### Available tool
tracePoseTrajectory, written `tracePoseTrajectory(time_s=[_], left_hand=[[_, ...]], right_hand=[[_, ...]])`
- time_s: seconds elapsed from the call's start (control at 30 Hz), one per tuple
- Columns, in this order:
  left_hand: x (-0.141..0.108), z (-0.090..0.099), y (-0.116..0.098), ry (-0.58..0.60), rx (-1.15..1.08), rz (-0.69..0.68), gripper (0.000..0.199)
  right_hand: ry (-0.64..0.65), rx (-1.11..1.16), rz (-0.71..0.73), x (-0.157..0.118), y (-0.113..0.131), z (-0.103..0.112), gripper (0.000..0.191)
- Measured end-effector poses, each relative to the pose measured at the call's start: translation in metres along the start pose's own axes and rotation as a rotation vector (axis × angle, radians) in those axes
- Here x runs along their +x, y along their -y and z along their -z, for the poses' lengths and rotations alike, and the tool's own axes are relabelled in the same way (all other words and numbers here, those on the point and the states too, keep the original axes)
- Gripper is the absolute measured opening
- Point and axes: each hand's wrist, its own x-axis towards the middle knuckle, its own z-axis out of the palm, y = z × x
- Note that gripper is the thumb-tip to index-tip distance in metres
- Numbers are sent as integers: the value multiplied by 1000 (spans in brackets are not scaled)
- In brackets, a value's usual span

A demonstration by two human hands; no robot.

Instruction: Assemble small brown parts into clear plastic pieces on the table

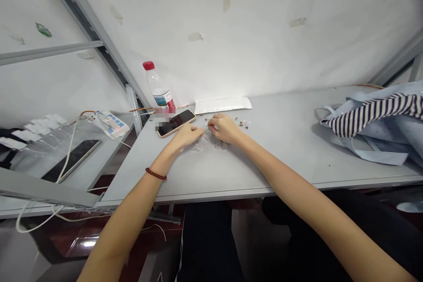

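My left hand (188,135) is at the middle of the table, its thumb and fingers drawn together beside a small heap of clear pieces (197,146). Facing it, my right hand (227,128) is closed in a pinch, fingertips above more clear pieces (207,134). Anything in either pinch is too small to make out. Several small brown bits (241,123) are scattered just beyond my right hand, and other clear pieces (220,145) lie under its near side. A bracelet of red-brown beads (156,174) is on my left wrist.
A phone (176,123) lies left of my hands, near a red-capped bottle (158,88). A flat white packet (223,105) rests against the wall. Bags with a striped strap (370,114) occupy the right end. A lower surface at left holds a power strip (110,124) and another phone (72,161).
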Motion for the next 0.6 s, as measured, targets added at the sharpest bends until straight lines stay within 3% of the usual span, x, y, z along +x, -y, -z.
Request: tracePoseTrajectory(time_s=[0.13, 0.23, 0.37, 0.6], left_hand=[[0, -4, -3, -4, -390, 40, 21], [-1, -9, -7, -92, -578, -10, 19], [-5, -15, -13, -190, -685, -49, 16], [-5, -19, -14, -147, -778, -56, 14]], right_hand=[[43, 149, 53, -1, 11, -1, 20], [72, 244, 68, -2, 18, 0, 22], [63, 402, 16, -2, 24, 3, 25], [-25, 409, -83, -3, 29, 4, 34]])
